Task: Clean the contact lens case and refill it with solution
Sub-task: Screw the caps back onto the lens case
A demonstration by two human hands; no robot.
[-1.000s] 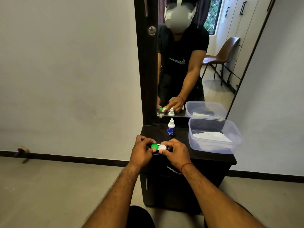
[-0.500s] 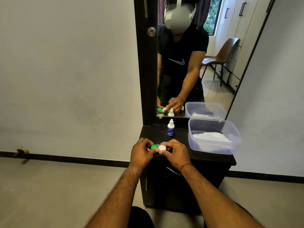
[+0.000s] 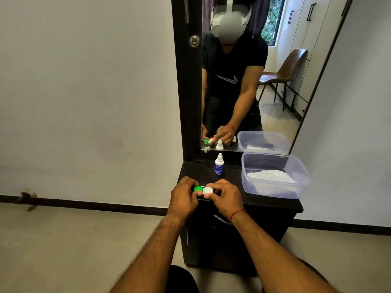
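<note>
Green cap (image 3: 198,188) and white cap (image 3: 208,190), blue-labelled white bottle (image 3: 219,167), black cabinet (image 3: 275,205), red wrist thread (image 3: 238,213)

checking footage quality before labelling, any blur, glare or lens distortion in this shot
Head view: wide-angle bending bows the mirror frame and the wall edges; the lens case between the left hand and right hand is sharp. Light is soft, shadows faint, and the solution bottle shows no glare. The face in the mirror is blurred.

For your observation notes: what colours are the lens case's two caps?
One green, one white, seen in the head view.
</note>
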